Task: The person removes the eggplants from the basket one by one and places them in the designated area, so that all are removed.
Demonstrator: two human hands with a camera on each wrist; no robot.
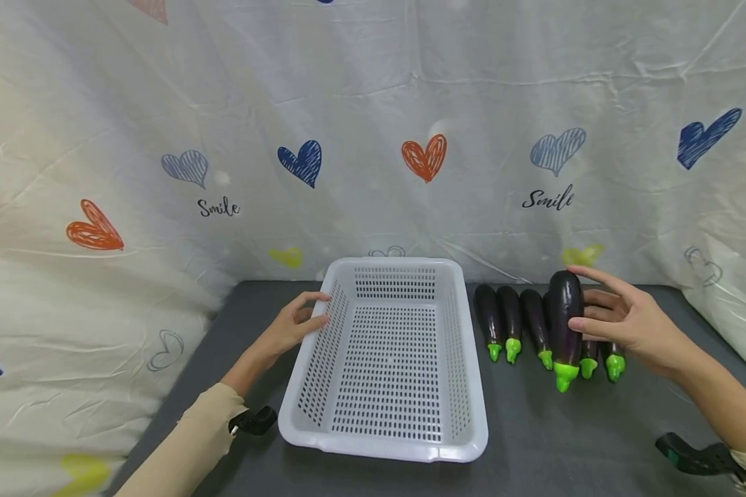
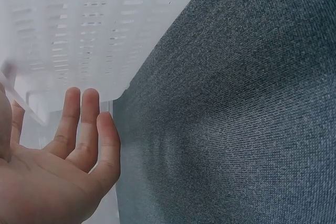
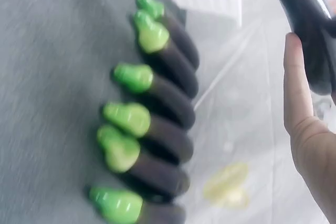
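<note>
My right hand [image 1: 630, 321] holds a dark purple eggplant [image 1: 564, 317] with a bright green cap, the cap pointing down toward me. The thumb lies across its front and the index finger reaches its top end. In the right wrist view this eggplant [image 3: 307, 30] is raised apart from the row of others [image 3: 170, 95]. My left hand [image 1: 292, 323] grips the left rim of a white perforated plastic basket [image 1: 479, 386], thumb and index finger over the edge. Three slightly bent fingers [image 2: 86, 135] stay outside the basket wall in the left wrist view.
Several more eggplants [image 1: 511, 321] lie side by side right of the basket, green caps toward me. The dark grey tabletop [image 1: 547, 442] ends at a pale curtain [image 1: 360, 103] printed with hearts, behind and at the left. Both wrists wear black camera mounts [image 1: 255, 420].
</note>
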